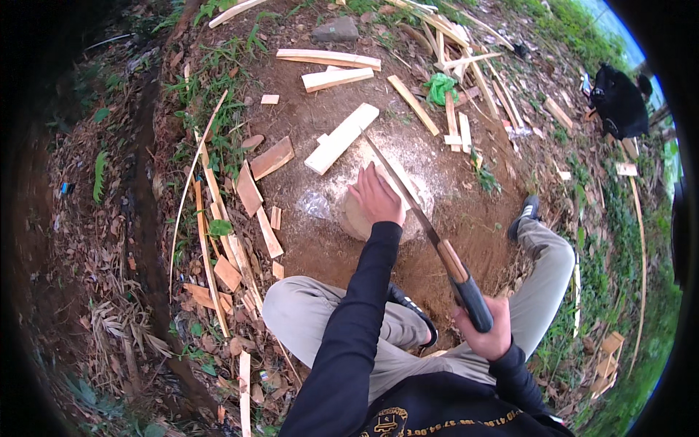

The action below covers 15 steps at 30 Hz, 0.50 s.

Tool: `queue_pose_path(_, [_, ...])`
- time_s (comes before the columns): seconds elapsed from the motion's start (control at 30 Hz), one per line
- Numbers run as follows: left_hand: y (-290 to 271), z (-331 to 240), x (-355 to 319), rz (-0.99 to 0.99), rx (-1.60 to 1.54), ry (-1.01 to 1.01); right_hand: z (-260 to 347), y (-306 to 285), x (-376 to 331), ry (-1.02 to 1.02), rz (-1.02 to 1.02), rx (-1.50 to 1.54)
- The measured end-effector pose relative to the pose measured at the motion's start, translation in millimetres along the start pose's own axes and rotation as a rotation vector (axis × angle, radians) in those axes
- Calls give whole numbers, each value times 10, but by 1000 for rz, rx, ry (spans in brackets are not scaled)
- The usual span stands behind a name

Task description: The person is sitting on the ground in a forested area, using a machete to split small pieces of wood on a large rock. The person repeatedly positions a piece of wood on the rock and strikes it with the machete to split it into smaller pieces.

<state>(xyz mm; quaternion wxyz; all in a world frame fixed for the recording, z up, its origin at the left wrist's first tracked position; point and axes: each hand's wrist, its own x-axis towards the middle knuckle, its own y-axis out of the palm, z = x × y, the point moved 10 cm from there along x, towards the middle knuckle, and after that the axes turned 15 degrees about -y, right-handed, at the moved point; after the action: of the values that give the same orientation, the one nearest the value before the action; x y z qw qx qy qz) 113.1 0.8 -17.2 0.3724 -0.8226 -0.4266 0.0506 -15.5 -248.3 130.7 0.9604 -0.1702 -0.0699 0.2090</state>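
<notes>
Right hand (pixel 484 331) is wrapped tight around the dark handle of a long knife (pixel 429 229), fist fully closed low on the grip, thumb over the top. The blade runs up and away to the left, its tip reaching out past the left hand toward the pale plank (pixel 341 138) lying on the dirt. The left hand (pixel 376 197) is pressed down flat with fingers spread on a thin wood strip (pixel 397 178), pinning it to the top of a round wooden block (pixel 357 218); nothing is clenched in that hand, it just bears down. The blade lies just beside the left hand on its right, and the strip seems to run along under it, though whether steel touches wood there is hard to tell.

Pale sawdust rings the block on bare brown earth, and that patch is the most open ground, toward the plank and off to the right of the blade. On the left, the edge crowds in: cut offcuts (pixel 255 193) and long thin slats (pixel 207 240) lie scattered along the grass line. Up top, more boards (pixel 328 58) and a heap of sticks (pixel 466 65) with a green rag (pixel 440 87). The person's knees bracket the block close in, the right shoe (pixel 526 213) planted out by the dirt's rim. Far right, another person in dark clothes (pixel 619 102) crouches well apart.
</notes>
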Motion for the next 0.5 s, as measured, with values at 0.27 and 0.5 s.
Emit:
queue_pose_path(0.27, [-40,-106,29,14,-41,-21,151,-65,168,70,2,-38])
queue_pose_path(0.5, [-65,-83,58,26,39,-55,68,69,572,61,-22,-34])
